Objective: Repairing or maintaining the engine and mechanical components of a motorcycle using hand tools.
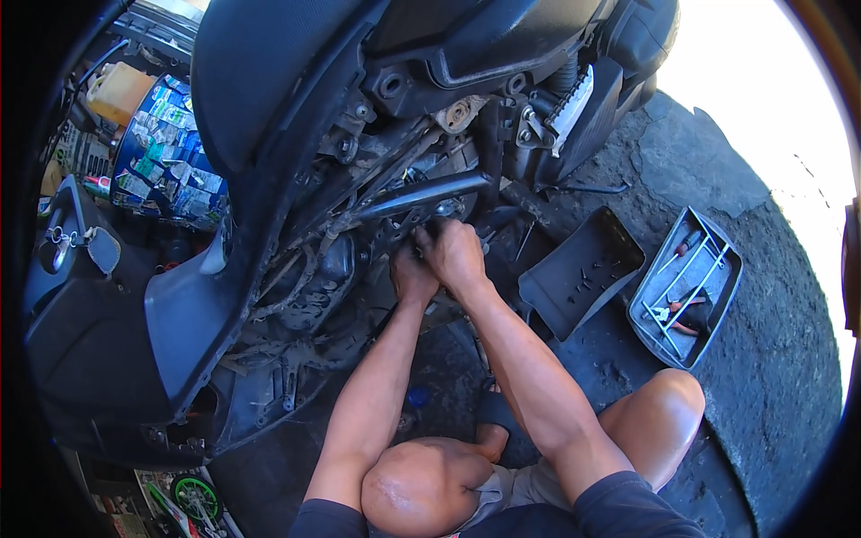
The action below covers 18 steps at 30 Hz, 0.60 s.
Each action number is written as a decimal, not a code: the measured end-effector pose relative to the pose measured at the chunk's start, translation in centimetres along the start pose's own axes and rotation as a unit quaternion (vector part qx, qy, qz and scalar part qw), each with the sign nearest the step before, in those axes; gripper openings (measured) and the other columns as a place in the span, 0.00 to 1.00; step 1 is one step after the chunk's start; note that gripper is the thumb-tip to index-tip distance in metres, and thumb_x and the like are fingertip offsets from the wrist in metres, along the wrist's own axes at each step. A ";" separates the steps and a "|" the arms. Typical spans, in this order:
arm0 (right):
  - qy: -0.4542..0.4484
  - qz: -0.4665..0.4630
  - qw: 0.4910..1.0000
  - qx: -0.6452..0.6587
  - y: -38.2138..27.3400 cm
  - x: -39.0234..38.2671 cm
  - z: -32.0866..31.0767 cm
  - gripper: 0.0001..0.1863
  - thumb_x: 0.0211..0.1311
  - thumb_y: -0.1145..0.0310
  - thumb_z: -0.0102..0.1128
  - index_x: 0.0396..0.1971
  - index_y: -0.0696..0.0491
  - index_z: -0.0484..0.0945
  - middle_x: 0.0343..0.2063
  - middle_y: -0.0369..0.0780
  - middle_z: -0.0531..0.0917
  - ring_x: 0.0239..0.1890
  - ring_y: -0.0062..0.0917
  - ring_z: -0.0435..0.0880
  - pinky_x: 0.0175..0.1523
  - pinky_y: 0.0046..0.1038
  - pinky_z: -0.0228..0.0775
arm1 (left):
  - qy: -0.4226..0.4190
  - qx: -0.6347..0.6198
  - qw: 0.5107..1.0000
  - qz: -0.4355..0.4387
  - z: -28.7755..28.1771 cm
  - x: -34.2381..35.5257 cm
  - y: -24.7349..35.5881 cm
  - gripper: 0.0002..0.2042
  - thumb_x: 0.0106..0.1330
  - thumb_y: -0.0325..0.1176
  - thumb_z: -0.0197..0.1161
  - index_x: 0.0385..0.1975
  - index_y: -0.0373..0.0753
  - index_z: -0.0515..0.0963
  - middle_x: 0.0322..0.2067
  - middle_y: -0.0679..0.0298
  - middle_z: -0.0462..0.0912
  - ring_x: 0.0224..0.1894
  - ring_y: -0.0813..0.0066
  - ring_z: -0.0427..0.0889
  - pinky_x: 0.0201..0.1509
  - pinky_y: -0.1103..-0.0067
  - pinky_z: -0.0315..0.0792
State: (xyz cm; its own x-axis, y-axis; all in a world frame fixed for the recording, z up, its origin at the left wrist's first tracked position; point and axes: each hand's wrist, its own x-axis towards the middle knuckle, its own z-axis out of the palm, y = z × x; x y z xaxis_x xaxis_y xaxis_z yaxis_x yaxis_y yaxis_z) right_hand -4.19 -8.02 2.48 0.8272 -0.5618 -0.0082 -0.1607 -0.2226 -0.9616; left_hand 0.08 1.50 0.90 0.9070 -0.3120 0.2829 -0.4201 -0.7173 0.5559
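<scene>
A dark blue scooter [269,99] fills the upper left, its side panels off and its dirty engine and frame tubes [421,193] exposed. Both my hands reach into the engine bay under a black tube. My left hand [411,273] is curled against a part low in the bay. My right hand [456,251] sits beside it, fingers closed around something inside that I cannot make out. My bare knees are bent below, as I crouch on the ground.
A black plastic cover [583,269] lies upturned on the asphalt to the right, holding several small screws. Beside it a grey tray [686,287] holds several long tools and red-handled pliers. A sticker-covered drum [166,152] stands at the upper left.
</scene>
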 end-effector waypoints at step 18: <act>0.066 -0.037 0.992 -0.104 0.9 -0.5 1.7 0.15 0.60 0.60 0.54 0.28 0.57 0.82 0.25 0.54 0.81 0.32 0.50 0.82 0.39 0.43 0.74 | -0.113 0.022 0.992 -0.058 1.4 -0.8 -3.6 0.23 0.51 0.48 0.66 0.44 0.40 0.77 0.45 0.47 0.80 0.51 0.48 0.77 0.52 0.61 0.72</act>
State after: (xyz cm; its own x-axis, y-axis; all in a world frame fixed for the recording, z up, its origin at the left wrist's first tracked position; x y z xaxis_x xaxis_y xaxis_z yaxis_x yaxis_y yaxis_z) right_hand -3.86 -6.59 1.19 0.7650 -0.6346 0.1101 -0.2207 -0.4188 -0.8808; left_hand 0.93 3.44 -2.42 0.9350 -0.3530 0.0342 -0.3149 -0.7820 0.5380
